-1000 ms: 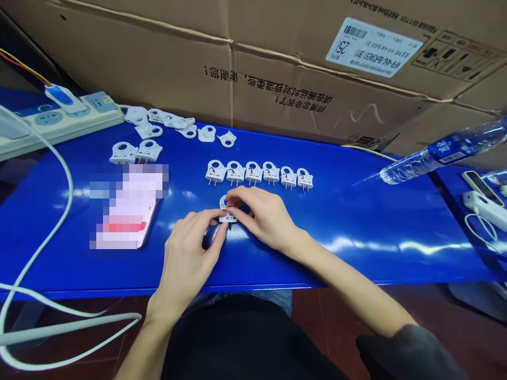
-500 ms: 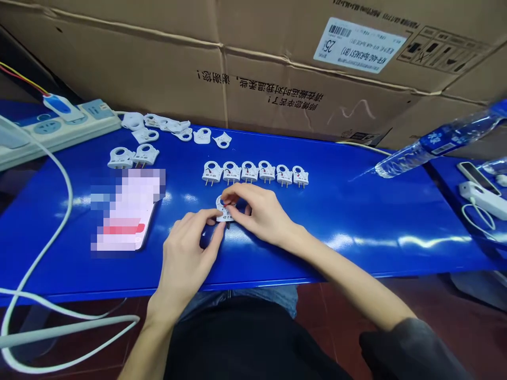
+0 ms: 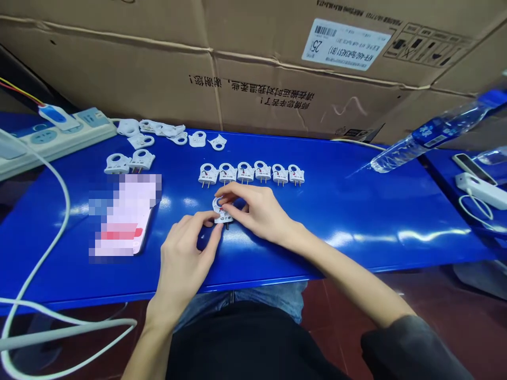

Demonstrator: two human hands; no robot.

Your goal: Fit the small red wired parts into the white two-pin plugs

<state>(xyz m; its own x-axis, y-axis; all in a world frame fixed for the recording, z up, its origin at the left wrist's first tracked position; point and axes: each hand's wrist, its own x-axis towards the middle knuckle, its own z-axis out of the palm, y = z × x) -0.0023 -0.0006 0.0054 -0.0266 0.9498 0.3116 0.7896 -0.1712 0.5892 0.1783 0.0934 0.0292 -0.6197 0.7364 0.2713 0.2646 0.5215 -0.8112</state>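
Between my hands is a white plug housing with a ring-shaped top and a dark prong pointing down toward me. My left hand pinches its lower left edge between thumb and forefinger. My right hand has its thumb and fingertips closed on the ring side, over a small red part inside; the fingers partly cover it. Just beyond, a row of similar plug housings stands with metal prongs toward me, and small red and dark parts show in them.
Two more plug housings and several loose white covers lie at the back left. A phone with a blurred screen, a power strip and white cables are on the left. A water bottle leans at right before a cardboard box.
The camera view has shifted slightly. My right fingertips have moved a little over the ring of the plug housing; my left hand keeps its pinch.
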